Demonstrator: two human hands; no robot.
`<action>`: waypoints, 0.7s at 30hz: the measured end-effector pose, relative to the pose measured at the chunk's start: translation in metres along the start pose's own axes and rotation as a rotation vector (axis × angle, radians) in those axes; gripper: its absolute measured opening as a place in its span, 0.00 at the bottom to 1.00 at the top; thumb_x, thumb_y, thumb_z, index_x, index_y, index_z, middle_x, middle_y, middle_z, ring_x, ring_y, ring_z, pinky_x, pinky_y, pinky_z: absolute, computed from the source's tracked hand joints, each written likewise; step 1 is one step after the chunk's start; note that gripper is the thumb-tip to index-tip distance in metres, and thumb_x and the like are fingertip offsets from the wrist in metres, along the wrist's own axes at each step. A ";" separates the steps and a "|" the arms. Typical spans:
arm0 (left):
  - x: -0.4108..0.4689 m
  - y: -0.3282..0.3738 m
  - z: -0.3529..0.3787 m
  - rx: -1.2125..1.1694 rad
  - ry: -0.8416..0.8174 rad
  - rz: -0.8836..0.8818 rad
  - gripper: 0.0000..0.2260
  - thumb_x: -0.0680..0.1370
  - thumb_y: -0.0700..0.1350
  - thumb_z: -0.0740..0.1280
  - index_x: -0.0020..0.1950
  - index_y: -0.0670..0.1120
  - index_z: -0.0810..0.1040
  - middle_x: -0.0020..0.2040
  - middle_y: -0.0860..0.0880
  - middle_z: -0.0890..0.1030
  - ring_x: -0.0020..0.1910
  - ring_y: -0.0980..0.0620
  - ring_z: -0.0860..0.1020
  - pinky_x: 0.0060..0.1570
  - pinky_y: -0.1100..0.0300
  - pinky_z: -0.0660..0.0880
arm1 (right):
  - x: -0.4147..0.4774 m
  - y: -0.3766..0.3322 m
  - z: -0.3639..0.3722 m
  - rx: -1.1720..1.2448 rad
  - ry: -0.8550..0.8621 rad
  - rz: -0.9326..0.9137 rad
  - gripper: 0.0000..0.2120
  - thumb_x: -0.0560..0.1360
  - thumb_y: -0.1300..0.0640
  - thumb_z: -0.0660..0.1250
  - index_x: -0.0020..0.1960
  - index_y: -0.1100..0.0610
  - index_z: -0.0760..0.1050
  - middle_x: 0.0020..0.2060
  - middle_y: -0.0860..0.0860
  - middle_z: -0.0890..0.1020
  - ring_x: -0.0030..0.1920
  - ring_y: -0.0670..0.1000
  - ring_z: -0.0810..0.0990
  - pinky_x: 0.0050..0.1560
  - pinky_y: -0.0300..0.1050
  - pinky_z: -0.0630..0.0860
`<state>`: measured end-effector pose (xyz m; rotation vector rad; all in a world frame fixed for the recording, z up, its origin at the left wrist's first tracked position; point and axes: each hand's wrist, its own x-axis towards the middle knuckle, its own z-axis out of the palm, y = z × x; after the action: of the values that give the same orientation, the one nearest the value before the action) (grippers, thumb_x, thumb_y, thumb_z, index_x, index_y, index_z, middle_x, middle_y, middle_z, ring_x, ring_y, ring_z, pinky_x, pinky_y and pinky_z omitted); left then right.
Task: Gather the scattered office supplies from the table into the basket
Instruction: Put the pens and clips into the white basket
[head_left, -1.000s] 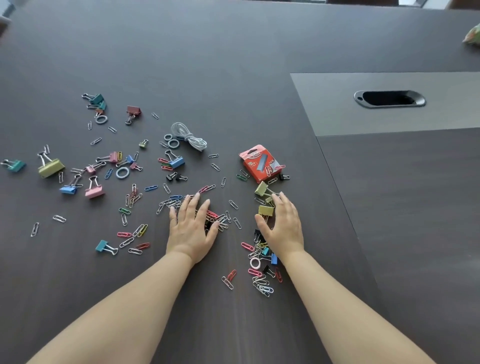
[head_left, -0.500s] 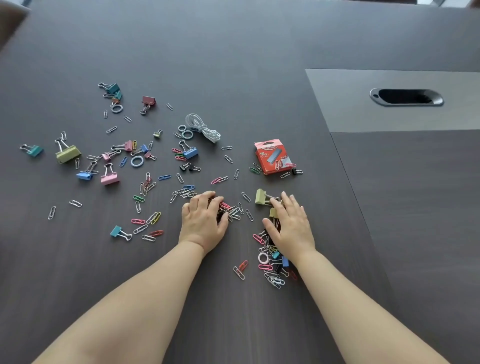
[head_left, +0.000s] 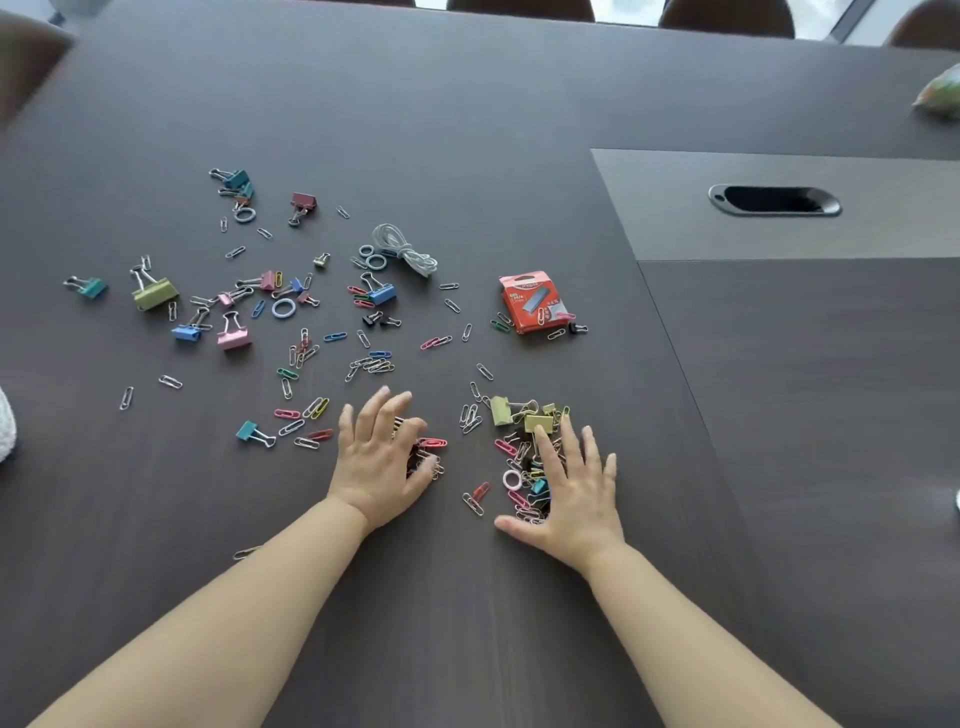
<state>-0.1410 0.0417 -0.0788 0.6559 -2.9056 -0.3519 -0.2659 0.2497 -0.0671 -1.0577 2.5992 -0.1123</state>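
- Office supplies (head_left: 371, 364) all out on the dark worktop (head_left: 467, 104); no basket anywhere in view, so nothing visibly gathered into it yet.
- Nearest: a lone paper clip (head_left: 247, 552) beside the left forearm, well apart from the rest.
- Left grip (head_left: 382, 462): palm down, fingers spread and lightly arched over a small heap of clips (head_left: 434, 452); pressing on it, nothing pinched or lifted.
- Right grip (head_left: 576, 493): flat, fingers straight and splayed, resting along the right edge of a larger heap (head_left: 522, 467) of paper clips, small binder clips and a pink ring (head_left: 511, 479); nothing held.
- Between the two heaps, a red clip pair (head_left: 477, 496) lying loose.
- Just past the right fingertips, olive binder clips (head_left: 501, 410) at the far end of that heap.
- Judged stage: early, raking into piles only; scooping up and carrying to the basket all left to do.
- Left of the left grip, a teal binder clip (head_left: 248, 431) and coloured paper clips, unswept.
- Farther out: red staple box (head_left: 530, 301) with clips on and around it, and a grey cord bundle (head_left: 405, 249) beside some rings.
- Far left: pink binder clip (head_left: 234, 335) and large olive binder clip (head_left: 155, 293), well apart from the heaps.
- Farthest: maroon binder clip (head_left: 303, 201), untouched.
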 end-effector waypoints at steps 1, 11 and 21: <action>-0.002 -0.001 0.000 0.018 -0.091 0.006 0.26 0.70 0.64 0.52 0.64 0.53 0.69 0.71 0.49 0.57 0.72 0.44 0.50 0.67 0.39 0.47 | 0.009 -0.007 0.000 0.005 0.016 0.003 0.55 0.54 0.21 0.48 0.73 0.44 0.33 0.75 0.50 0.35 0.74 0.57 0.33 0.71 0.62 0.37; -0.001 -0.007 0.004 0.005 -0.042 0.039 0.24 0.71 0.63 0.55 0.61 0.53 0.75 0.62 0.46 0.73 0.62 0.46 0.64 0.61 0.42 0.68 | 0.058 -0.022 0.001 0.081 0.366 -0.003 0.30 0.66 0.31 0.53 0.59 0.48 0.75 0.57 0.54 0.75 0.57 0.59 0.70 0.56 0.56 0.72; -0.003 -0.008 0.008 -0.010 0.155 0.117 0.15 0.73 0.57 0.58 0.36 0.47 0.74 0.33 0.50 0.75 0.31 0.48 0.75 0.28 0.61 0.70 | 0.051 -0.032 0.012 0.034 0.472 0.016 0.22 0.66 0.37 0.56 0.48 0.53 0.74 0.48 0.55 0.76 0.47 0.60 0.74 0.45 0.53 0.75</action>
<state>-0.1365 0.0376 -0.0884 0.4850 -2.7766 -0.2872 -0.2745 0.1923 -0.0856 -1.1064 3.0044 -0.4504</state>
